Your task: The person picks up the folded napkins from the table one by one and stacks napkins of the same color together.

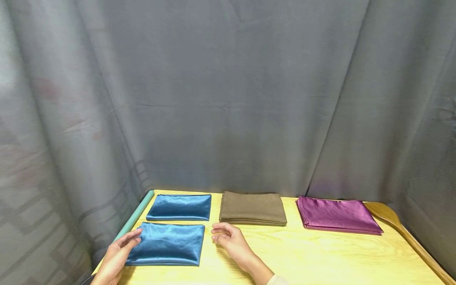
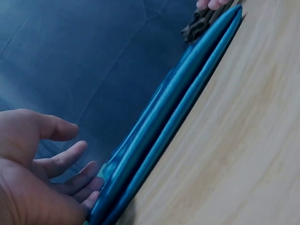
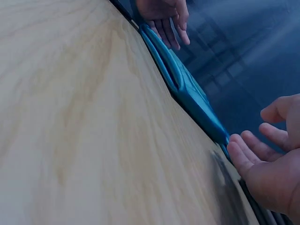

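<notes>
A folded shiny blue cloth (image 1: 167,243) lies flat near the front left of the table. My left hand (image 1: 119,253) is at its left edge, fingers loosely extended; in the left wrist view the fingertips are beside the blue folds (image 2: 164,126), and I cannot tell whether they touch. To the right of the same cloth, my right hand (image 1: 233,243) hovers with relaxed fingers and holds nothing. A second folded blue cloth (image 1: 179,207) lies just behind the first. Beyond my right hand sits a stack of folded brown cloth (image 1: 253,208).
Folded purple cloth (image 1: 338,213) lies at the back right. Beside it a long wooden spoon (image 1: 402,229) runs along the table's right edge. A pale green roll or strip (image 1: 133,217) lines the left edge. Grey curtains (image 1: 228,99) hang behind the wooden table (image 1: 320,257).
</notes>
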Available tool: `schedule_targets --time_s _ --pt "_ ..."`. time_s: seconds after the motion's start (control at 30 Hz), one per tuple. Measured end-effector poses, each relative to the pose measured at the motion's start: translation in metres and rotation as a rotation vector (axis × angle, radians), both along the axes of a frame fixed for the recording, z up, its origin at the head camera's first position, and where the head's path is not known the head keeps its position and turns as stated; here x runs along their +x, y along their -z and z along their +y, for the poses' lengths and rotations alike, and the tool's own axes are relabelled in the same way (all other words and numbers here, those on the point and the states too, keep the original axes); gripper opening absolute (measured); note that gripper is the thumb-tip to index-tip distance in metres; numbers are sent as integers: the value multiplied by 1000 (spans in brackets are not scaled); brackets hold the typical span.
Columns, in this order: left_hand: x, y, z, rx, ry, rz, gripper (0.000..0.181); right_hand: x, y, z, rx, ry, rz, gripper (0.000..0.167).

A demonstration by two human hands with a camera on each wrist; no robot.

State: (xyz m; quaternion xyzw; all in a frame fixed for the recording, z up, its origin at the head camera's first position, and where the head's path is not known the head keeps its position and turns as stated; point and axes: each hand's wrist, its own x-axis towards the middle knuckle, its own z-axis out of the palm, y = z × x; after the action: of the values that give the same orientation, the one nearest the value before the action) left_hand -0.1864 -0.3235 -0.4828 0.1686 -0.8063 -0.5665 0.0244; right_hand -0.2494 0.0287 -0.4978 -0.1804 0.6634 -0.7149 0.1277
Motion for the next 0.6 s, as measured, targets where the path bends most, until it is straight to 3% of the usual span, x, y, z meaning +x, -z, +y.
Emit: schedule_targets --time_s 0.27,0.47,0.6 --pt "-2 0 1 -90 -32 -32 57 7 12 -21 34 5 2 36" --pt "-1 1 0 -189 -44 -40 56 14 12 -29 51 -20 -9 34" --pt "-4 3 0 -190 -29 -49 59 14 12 -29 66 -11 -6 33"
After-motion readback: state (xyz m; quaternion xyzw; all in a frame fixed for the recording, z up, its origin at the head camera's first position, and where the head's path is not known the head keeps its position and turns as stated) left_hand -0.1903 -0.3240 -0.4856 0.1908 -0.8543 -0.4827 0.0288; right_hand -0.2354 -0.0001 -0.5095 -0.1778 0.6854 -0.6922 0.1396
